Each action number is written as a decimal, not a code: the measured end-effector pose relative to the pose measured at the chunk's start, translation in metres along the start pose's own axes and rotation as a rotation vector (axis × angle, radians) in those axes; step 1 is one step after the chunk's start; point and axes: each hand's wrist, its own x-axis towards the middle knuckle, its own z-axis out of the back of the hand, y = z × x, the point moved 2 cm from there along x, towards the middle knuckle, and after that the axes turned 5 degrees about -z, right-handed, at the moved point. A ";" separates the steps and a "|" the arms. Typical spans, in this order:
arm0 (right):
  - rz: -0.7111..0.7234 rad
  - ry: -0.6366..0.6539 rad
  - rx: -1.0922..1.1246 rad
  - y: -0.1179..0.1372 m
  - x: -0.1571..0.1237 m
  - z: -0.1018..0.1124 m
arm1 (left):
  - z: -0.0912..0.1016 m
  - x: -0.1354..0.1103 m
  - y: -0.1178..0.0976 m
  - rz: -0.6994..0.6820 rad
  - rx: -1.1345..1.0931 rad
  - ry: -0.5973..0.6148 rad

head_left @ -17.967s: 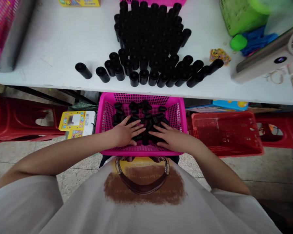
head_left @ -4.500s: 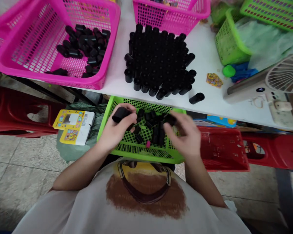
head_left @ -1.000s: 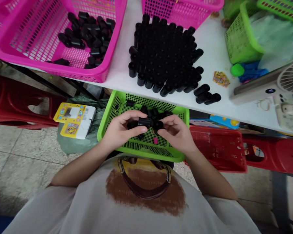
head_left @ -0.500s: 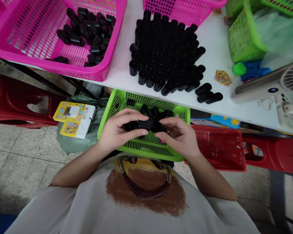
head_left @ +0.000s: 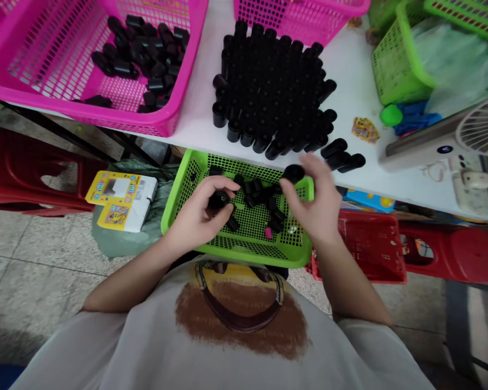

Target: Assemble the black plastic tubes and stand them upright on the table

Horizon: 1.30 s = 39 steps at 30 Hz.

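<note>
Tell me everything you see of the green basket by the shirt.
The green basket looks plastic: rectangular, with perforated walls and floor. It sits open side up beside the table, support hidden. Black pieces and a pink piece lie inside. The left hand and right hand overlap it in view; contact is unclear.

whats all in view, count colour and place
table: one, white, ahead
tubes: many, black, mid-table
pink baskets: two-plus, pink, on table
loose pieces: many, black, in pink and front baskets
front basket: one, green, below table edge
block: one, pink, in front basket
corner baskets: two-plus, green, table right
fan: one, pale, table right
patterned pile: one, mostly yellow, by fan
box: one-plus, yellow-white, below left
crate: one, red, below right
stools: two-plus, red, both sides
left hand: one, over front basket, holding black piece
right hand: one, near table, holding black piece
</note>
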 end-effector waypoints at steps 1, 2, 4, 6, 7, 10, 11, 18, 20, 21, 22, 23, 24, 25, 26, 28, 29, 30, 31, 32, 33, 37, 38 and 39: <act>-0.001 -0.067 -0.100 -0.012 0.006 0.001 | -0.001 -0.001 0.001 0.037 -0.061 0.009; -0.001 -0.108 -0.194 -0.024 0.011 0.001 | -0.003 -0.001 0.001 0.068 -0.128 0.018; -0.008 -0.152 -0.340 -0.045 0.019 -0.002 | -0.006 -0.002 0.002 0.098 -0.242 0.012; -0.019 -0.189 -0.422 -0.058 0.023 -0.004 | -0.006 -0.002 0.003 0.073 -0.273 0.002; -0.021 -0.215 -0.443 -0.060 0.024 -0.005 | -0.005 -0.001 0.003 0.049 -0.263 0.001; 0.037 -0.276 -0.438 -0.051 0.021 -0.005 | 0.007 0.002 0.005 -0.024 -0.152 -0.019; 0.094 -0.232 -0.418 -0.046 0.019 -0.006 | 0.012 0.003 0.006 -0.039 -0.092 -0.039; 0.219 0.836 -0.378 -0.003 -0.028 -0.056 | 0.027 0.008 0.007 -0.100 0.011 -0.041; 0.174 0.979 -0.329 0.007 -0.041 -0.075 | 0.021 0.009 0.003 -0.110 -0.003 0.005; 0.132 1.020 -0.295 0.010 -0.046 -0.084 | 0.019 0.009 0.002 -0.114 -0.015 0.026; 0.084 1.046 -0.259 0.013 -0.049 -0.092 | 0.016 0.009 -0.001 -0.115 -0.030 0.041; 0.038 1.061 -0.226 0.014 -0.051 -0.098 | 0.015 0.009 -0.003 -0.111 -0.040 0.052; 0.001 1.068 -0.198 0.015 -0.051 -0.102 | 0.015 0.008 -0.004 -0.099 -0.042 0.058; -0.019 1.073 -0.183 0.015 -0.051 -0.103 | 0.016 0.008 -0.006 -0.079 -0.033 0.060; -0.028 1.064 -0.159 0.015 -0.050 -0.102 | 0.018 0.006 -0.006 -0.052 -0.015 0.058; -0.061 0.946 -0.015 0.016 -0.044 -0.092 | 0.023 0.002 -0.006 0.022 0.030 0.041; -0.084 0.837 0.108 0.018 -0.040 -0.084 | 0.026 0.000 -0.005 0.060 0.045 0.029; -0.101 0.710 0.244 0.020 -0.036 -0.075 | 0.029 -0.002 -0.003 0.094 0.051 0.018; -0.106 0.585 0.373 0.022 -0.032 -0.066 | 0.031 -0.003 -0.002 0.119 0.051 0.010; -0.097 0.486 0.470 0.026 -0.030 -0.057 | 0.032 -0.004 -0.001 0.135 0.047 0.005; -0.077 0.426 0.520 0.029 -0.029 -0.050 | 0.033 -0.005 0.000 0.140 0.039 0.001; -0.021 0.350 0.496 0.040 -0.028 -0.036 | 0.033 -0.001 -0.005 0.112 0.037 0.018; -0.011 0.335 0.475 0.040 -0.028 -0.035 | 0.033 0.001 -0.008 0.098 0.058 0.032; 0.000 0.317 0.458 0.041 -0.028 -0.034 | 0.034 0.002 -0.011 0.080 0.093 0.047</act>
